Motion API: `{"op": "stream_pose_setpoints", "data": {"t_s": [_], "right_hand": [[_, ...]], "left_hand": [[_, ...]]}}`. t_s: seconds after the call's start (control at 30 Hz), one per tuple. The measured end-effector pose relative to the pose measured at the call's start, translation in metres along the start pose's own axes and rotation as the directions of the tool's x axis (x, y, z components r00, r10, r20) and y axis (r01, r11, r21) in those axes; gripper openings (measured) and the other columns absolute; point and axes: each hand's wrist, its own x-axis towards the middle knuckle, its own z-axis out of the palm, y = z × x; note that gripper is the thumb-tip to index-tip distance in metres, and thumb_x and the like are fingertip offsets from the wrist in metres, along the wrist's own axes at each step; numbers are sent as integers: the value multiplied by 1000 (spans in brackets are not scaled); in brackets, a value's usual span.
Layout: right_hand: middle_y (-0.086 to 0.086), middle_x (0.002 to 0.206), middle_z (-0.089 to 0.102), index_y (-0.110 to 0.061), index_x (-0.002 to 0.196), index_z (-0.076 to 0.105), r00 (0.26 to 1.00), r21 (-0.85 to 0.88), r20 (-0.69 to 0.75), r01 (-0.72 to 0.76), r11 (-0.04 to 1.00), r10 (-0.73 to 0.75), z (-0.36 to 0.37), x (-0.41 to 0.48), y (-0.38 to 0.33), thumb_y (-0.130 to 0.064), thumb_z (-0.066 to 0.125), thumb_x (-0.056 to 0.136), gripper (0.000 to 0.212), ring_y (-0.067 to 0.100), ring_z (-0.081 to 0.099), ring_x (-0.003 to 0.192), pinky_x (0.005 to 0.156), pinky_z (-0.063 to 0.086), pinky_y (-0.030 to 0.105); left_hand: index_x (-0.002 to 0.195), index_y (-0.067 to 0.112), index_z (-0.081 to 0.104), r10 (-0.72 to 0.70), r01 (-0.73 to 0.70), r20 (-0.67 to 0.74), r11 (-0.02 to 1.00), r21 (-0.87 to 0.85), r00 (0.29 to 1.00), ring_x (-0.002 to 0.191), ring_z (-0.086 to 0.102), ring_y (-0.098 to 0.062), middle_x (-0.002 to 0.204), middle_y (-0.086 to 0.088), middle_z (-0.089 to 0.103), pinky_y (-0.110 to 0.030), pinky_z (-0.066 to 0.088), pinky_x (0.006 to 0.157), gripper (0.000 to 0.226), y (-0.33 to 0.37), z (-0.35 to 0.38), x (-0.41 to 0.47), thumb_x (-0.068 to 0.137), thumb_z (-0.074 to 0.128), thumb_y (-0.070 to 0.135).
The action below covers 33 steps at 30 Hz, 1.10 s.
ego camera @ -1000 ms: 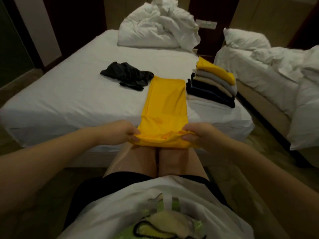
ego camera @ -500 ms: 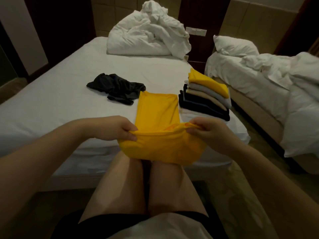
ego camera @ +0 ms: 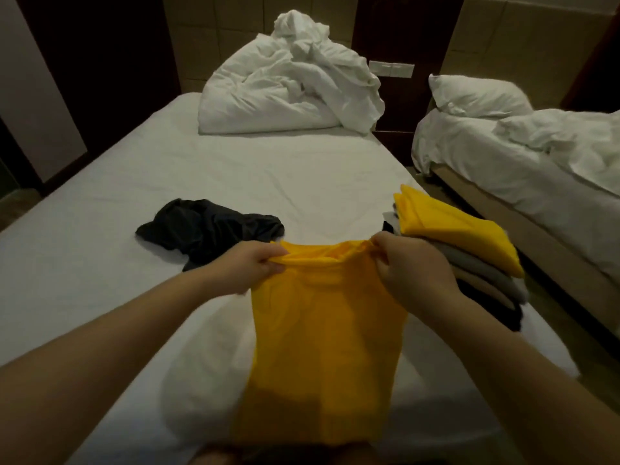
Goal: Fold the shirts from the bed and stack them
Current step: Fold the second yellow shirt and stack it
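The yellow shirt [ego camera: 325, 347], narrowed to a long strip, is held up by both hands over the near edge of the bed [ego camera: 100, 280], just left of the stack of folded shirts [ego camera: 483, 280]. The left hand [ego camera: 255, 266] pinches one end of the strip's upper edge, its fingers [ego camera: 273, 263] clamped on the cloth. The right hand [ego camera: 412, 273] grips the other end with its fingers curled round a bunched corner, close against the stack's near-left side. The edge sags a little between the two grips, and the lower part of the strip drops out of sight at the bottom of the view.

The step in hand looks like the crosswise fold, with the held edge raised so it can be laid over the rest of the strip. That next move calls for both hands to travel together with the edge taut and level, so the corners land square. The bundle then needs lifting onto the stack, whose top layer is another folded yellow shirt [ego camera: 453, 229].

A crumpled black shirt [ego camera: 208, 229] lies well left of the stack, not yet folded, so the task seems close to its end but not finished. Beyond the stack sits a heaped white duvet [ego camera: 292, 82]. Right of the stack, across a gap, stands a second bed [ego camera: 536, 182].
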Motion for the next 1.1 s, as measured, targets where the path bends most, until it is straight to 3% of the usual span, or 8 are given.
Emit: {"op": "stream_pose_setpoints", "data": {"t_s": [0.27,0.43,0.57,0.67,0.8,0.9,1.03,1.1], "right_hand": [[3,76,44,-17,87,42,944,-150,309,-67,986,111,125,71,21,-9,37,96,14,32,50,78,51,24,33],[9,91,59,-19,99,53,941,-3,293,-175,985,168,157,65,38,-17,41,96,13,34,55,82,57,35,35],[13,90,60,-13,101,57,973,161,181,-173,972,144,152,58,35,-20,45,95,15,36,55,83,64,41,39],[16,94,61,-10,109,56,977,195,157,-174,965,144,149,57,35,-20,44,97,20,37,55,87,66,41,40],[14,88,59,-9,108,56,983,249,123,-162,955,135,144,52,33,-18,44,96,19,36,54,84,59,31,35],[17,93,62,-8,110,57,989,285,105,-126,950,100,133,46,31,-17,46,96,20,36,55,87,60,27,34],[17,98,62,-9,113,55,986,321,140,-132,938,91,121,40,32,-22,47,97,22,37,55,92,62,29,34],[16,95,61,-11,110,55,985,322,137,-147,935,107,117,38,32,-26,48,96,21,36,55,89,62,31,34]], "left_hand": [[120,21,58,-312,411,401,892,-189,861,107,59,-18,115,1,62,-32,47,94,30,-97,29,90,91,59,19],[110,21,63,-281,633,571,426,-646,772,80,66,-17,97,-6,65,-30,57,68,78,-113,27,70,40,92,43],[96,16,75,-264,516,482,78,-853,836,78,70,-19,93,-8,72,-30,58,61,62,-97,57,19,42,91,43],[109,15,65,-408,463,374,142,-875,833,89,70,-19,106,-7,71,-30,59,68,46,-77,69,-13,71,61,39],[93,13,65,-486,464,244,407,-787,839,71,67,-16,84,-3,72,-25,52,60,33,-57,73,-17,71,66,37],[101,26,61,-533,452,150,500,-738,833,84,69,-15,95,5,72,-29,54,68,32,-43,77,-6,71,64,38],[115,26,54,-521,377,130,402,-835,843,98,64,-20,108,1,67,-37,52,80,37,-31,85,-8,80,58,36],[114,21,57,-478,363,245,170,-916,843,95,67,-26,107,-5,69,-42,56,77,42,-30,82,-11,74,59,35]]}}
